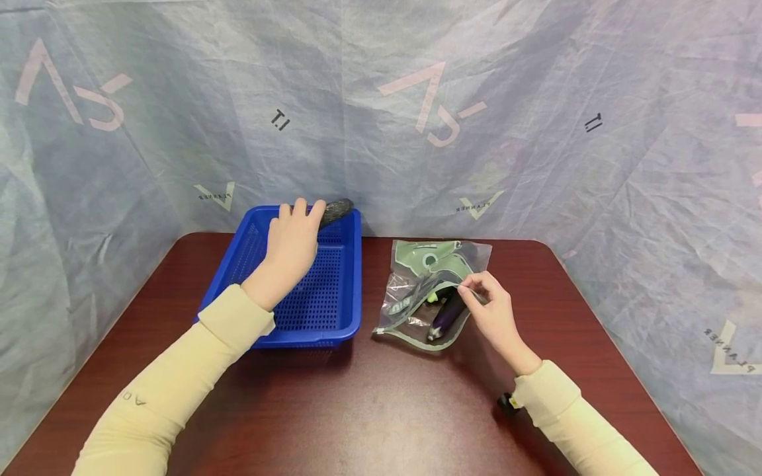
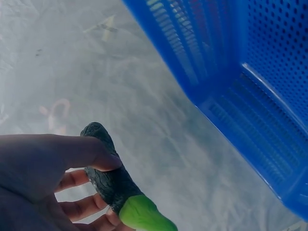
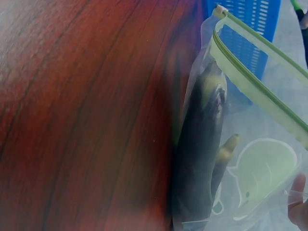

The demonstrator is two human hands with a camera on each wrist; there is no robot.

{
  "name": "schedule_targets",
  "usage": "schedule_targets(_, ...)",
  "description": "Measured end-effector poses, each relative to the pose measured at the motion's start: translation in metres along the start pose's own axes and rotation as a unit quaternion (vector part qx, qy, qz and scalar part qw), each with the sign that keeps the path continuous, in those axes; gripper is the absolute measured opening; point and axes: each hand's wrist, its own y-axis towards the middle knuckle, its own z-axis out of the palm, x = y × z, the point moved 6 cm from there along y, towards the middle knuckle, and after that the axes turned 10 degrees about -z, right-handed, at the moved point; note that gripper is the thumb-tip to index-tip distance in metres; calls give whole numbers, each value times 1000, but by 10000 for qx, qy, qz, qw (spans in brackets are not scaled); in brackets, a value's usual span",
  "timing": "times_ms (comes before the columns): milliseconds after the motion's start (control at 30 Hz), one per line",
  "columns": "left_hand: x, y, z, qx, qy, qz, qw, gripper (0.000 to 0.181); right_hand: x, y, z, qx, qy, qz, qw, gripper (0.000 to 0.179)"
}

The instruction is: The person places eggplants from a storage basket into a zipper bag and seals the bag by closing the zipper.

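My left hand point(image 1: 293, 241) grips a dark, bumpy cucumber point(image 1: 337, 213) over the far right part of the blue basket point(image 1: 355, 291). Its bright green end point(image 2: 144, 214) shows in the left wrist view, thumb on one side and fingers on the other. With thumb and fingertips, my right hand point(image 1: 491, 311) pinches the rim of a clear zip bag point(image 1: 395, 281) with green print, holding its mouth apart. Inside the bag lies a purple eggplant point(image 1: 446, 317). Beside it is a smaller dark piece point(image 3: 224, 156) with a pale stem, partly hidden by the eggplant.
The basket stands left of the bag on a dark red-brown wooden table point(image 1: 381, 410). Grey printed cloth point(image 1: 345, 132) hangs behind the table and along both sides. A small black object point(image 1: 507, 404) shows by the right cuff.
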Motion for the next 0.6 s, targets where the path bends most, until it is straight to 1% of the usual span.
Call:
schedule_targets(267,-24,-22,-11,-292,-166,304,9990,53,0,1,1,9,58,56,10000,6)
schedule_targets(400,-36,-35,-13,-501,-269,478,9972,57,0,0,1,-11,41,105,9999,6)
schedule_targets(533,-47,-49,-13,-648,-396,663,9949,59,0,0,2,-13,14,100,9999,6)
schedule_targets(600,-53,-55,-14,-699,-454,755,9937,57,0,0,2,-17,2,102,9999,6)
